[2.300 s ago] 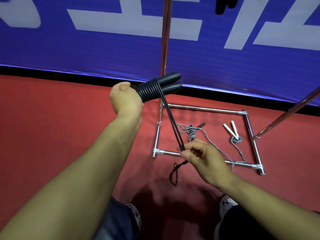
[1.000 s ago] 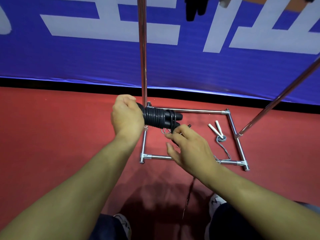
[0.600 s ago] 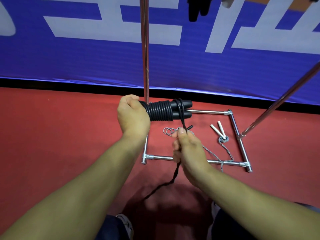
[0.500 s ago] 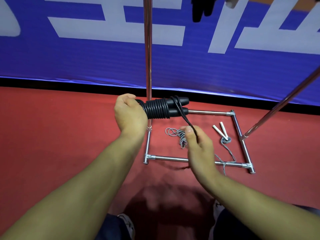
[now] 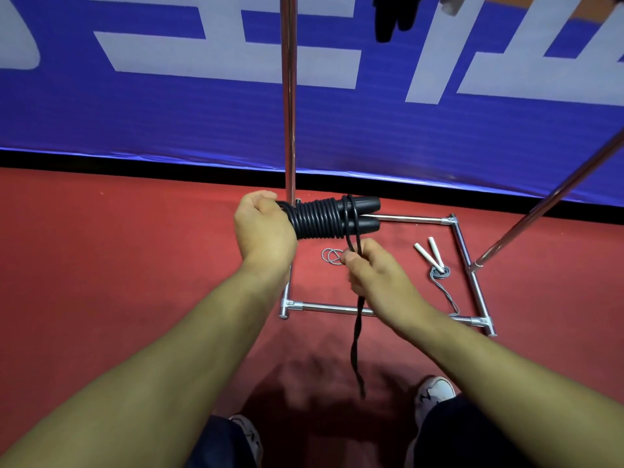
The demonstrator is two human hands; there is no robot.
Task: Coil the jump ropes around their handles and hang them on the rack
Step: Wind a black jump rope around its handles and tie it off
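Your left hand (image 5: 265, 231) is gripping the paired black plastic handles (image 5: 361, 214) of the black rubber jump rope (image 5: 317, 219) at their near ends, fingers curled tight around them, and holding the bundle level above the red floor (image 5: 118, 282), in front of the upright chrome pole of the metal rack (image 5: 289, 96). The cord is sitting in close turns around both handles just beside your fist, with one looser turn lying nearer the free tips.

Your right hand (image 5: 378, 278) is pinching the doubled cord below the handles, thumb and fingers pressed together on it, while the remaining tail (image 5: 357, 346) is hanging past your wrist toward the floor. Judged from its drape, the cord is light, limp and somewhat springy; turns are likely to slacken if tension drops, so you are best taking hold close to the handles.

Further right, a grey cord jump rope with white handles (image 5: 430, 253) is lying uncoiled on the floor inside the rack base, not yet wound. Dark items are hanging at the top edge; what they are cannot be told.
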